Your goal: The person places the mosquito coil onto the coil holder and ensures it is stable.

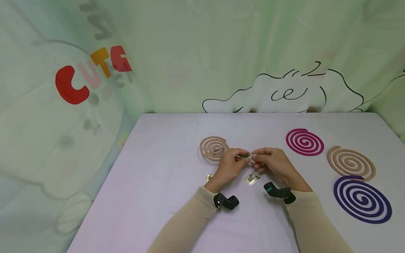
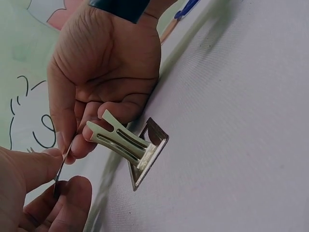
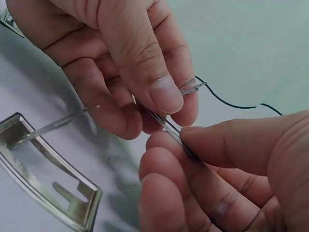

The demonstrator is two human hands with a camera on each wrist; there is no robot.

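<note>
A thin, shiny metal piece [image 3: 170,130] is pinched between both hands above the table, seen nearly edge-on. My left hand [image 1: 226,167] grips one end between thumb and fingers. My right hand [image 1: 276,165] pinches the other end with thumb and fingertips. Just below them, a metal mosquito coil stand [image 1: 252,178] lies on the table, its forked tongue [image 2: 118,140] bent up from the rectangular frame. A second metal stand [image 1: 209,177] is partly hidden by the left wrist. Behind the left hand lies a tan mosquito coil [image 1: 200,149] with a metal piece at its centre.
On the right side of the table [image 1: 152,168] lie a pink coil [image 1: 305,141], another tan coil [image 1: 350,162] and a dark blue coil [image 1: 364,200]. The blue coil overlaps the tan one's near edge. A printed curtain [image 1: 190,52] hangs behind the table.
</note>
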